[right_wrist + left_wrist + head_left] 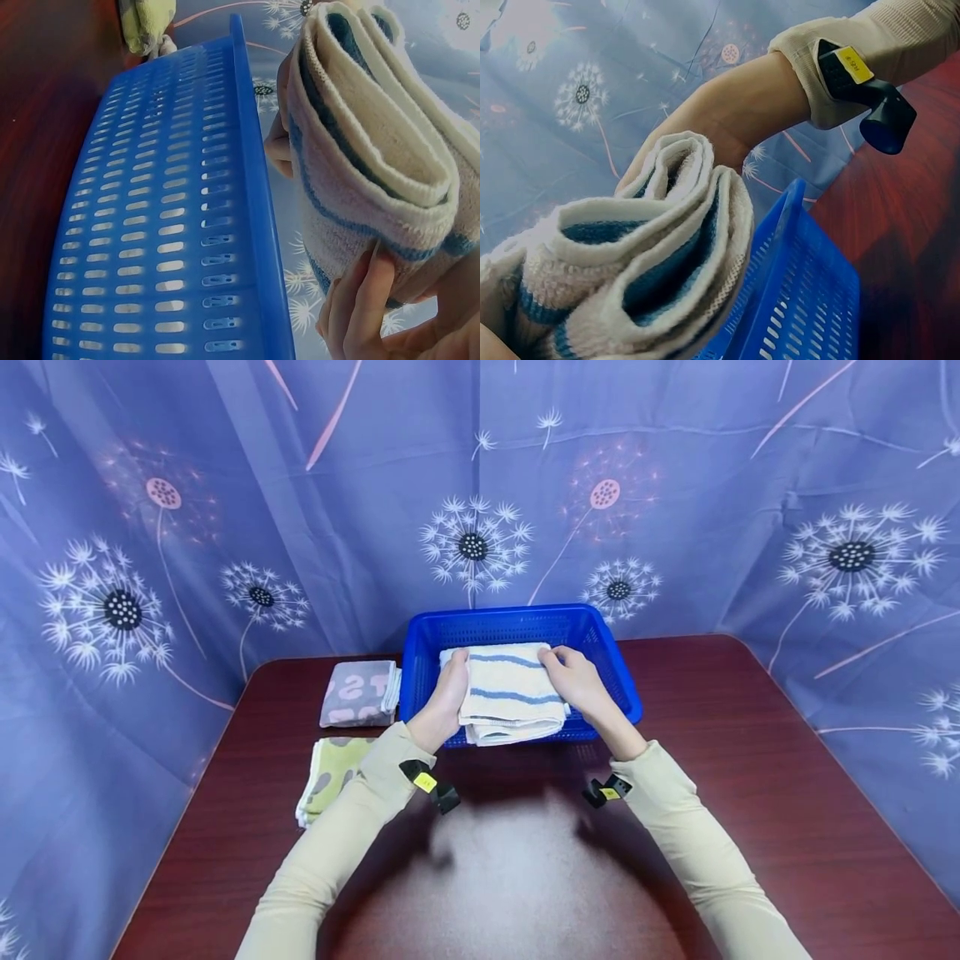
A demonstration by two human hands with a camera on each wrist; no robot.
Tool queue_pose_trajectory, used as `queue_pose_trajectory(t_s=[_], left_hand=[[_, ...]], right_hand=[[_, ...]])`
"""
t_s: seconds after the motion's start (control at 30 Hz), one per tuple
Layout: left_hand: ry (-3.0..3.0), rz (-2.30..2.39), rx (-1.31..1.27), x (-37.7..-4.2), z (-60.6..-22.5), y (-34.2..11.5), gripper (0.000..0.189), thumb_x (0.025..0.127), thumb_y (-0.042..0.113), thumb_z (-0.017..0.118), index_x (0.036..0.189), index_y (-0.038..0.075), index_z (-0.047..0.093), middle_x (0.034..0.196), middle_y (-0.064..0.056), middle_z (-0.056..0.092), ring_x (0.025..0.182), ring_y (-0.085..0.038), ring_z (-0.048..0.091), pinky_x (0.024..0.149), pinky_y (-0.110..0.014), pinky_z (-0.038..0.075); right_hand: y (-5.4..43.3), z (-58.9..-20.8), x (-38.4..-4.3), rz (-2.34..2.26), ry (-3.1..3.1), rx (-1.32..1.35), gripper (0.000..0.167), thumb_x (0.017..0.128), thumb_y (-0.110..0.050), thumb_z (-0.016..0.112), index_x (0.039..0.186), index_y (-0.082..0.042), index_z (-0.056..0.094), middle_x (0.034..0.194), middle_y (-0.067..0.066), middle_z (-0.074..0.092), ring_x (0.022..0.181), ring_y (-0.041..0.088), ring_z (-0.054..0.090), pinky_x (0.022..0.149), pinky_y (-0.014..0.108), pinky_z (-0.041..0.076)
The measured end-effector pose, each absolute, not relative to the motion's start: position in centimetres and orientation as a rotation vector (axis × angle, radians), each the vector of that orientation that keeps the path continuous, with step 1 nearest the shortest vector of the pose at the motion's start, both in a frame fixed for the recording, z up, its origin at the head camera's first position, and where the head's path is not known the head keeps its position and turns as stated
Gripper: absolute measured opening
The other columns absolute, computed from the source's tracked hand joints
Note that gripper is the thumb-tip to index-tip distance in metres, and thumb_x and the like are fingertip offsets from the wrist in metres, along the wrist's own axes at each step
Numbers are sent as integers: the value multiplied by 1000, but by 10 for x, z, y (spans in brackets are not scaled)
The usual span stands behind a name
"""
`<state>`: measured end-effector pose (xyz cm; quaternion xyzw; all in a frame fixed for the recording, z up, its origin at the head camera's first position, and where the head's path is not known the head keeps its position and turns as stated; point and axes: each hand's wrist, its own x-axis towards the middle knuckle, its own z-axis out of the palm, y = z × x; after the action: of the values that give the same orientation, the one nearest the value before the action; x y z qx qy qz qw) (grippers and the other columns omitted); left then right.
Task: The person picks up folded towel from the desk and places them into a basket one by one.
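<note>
A folded white towel with blue stripes (pixel 513 689) is held over the blue plastic basket (pixel 628 693), gripped from both sides. My left hand (pixel 447 697) holds its left edge, with the thumb on top. At the opposite edge my right hand (pixel 577 681) pinches the cloth; in the right wrist view its fingers (pixel 367 292) press on the towel's underside. The towel's folded layers (pixel 682 247) show in the left wrist view, close beside the basket's perforated wall (pixel 810 292).
Left of the basket lies a folded grey towel with pink lettering (pixel 356 693). Nearer, a folded yellow-green towel with grey patches (pixel 337 768) is partly behind the left sleeve. A dandelion-print curtain (pixel 360 527) surrounds the dark red table (pixel 787 827).
</note>
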<state>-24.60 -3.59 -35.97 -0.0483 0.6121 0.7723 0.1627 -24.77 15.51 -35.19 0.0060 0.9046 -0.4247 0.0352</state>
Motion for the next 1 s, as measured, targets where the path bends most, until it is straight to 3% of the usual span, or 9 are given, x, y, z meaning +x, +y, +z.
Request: queue_pose_trajectory(t_s=[0.23,0.63,1.0], left_hand=[[1756,2180,-219,-256,-362,-32,51,104,42,21,133,11,50,132,-10,58,121,-20,56,106,-35,43],[1864,2106,-357,-269,-365,-28,52,104,43,26,132,8,52,127,-12,59,116,-21,57,103,-34,45],[1914,2091,-385,-277,-368,-23,56,104,39,30,148,4,28,147,-14,38,135,-25,38,115,-35,30]], right_hand=[[158,-352,-253,-1301,2769,8,55,101,-43,34,136,-4,51,132,18,56,118,33,55,101,48,42],[159,-359,-264,-1249,2757,5,56,103,-40,29,140,-1,46,138,20,52,126,35,50,106,48,39],[158,-361,-272,-1161,2752,3,56,104,-38,27,138,3,46,140,24,48,127,36,47,104,48,39]])
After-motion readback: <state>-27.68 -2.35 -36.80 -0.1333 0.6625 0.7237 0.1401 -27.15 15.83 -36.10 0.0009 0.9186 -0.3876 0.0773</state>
